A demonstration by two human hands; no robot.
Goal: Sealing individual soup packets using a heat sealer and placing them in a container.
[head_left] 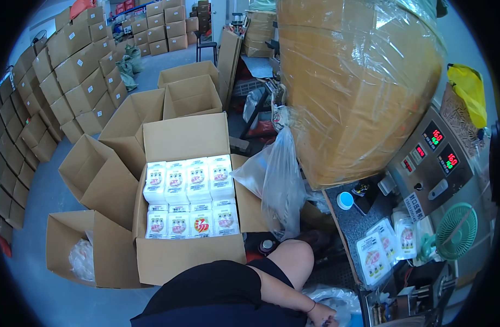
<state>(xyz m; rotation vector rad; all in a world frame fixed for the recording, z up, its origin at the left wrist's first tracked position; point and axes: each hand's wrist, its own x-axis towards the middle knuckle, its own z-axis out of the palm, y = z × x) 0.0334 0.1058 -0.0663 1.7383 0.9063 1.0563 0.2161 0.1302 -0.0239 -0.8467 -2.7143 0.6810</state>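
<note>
- Your right hand (322, 315) rests low at the frame's edge on a clear plastic bag (337, 301); whether its fingers close on it, you cannot tell. Your left hand is out of view.
- White sealed packets (383, 248) lie on the dark bench (348, 220) beside you.
- Ahead, the open carton (187, 256) holds two rows of white packets (189, 199) with red labels.
- Beyond stand empty cartons (190, 95).
</note>
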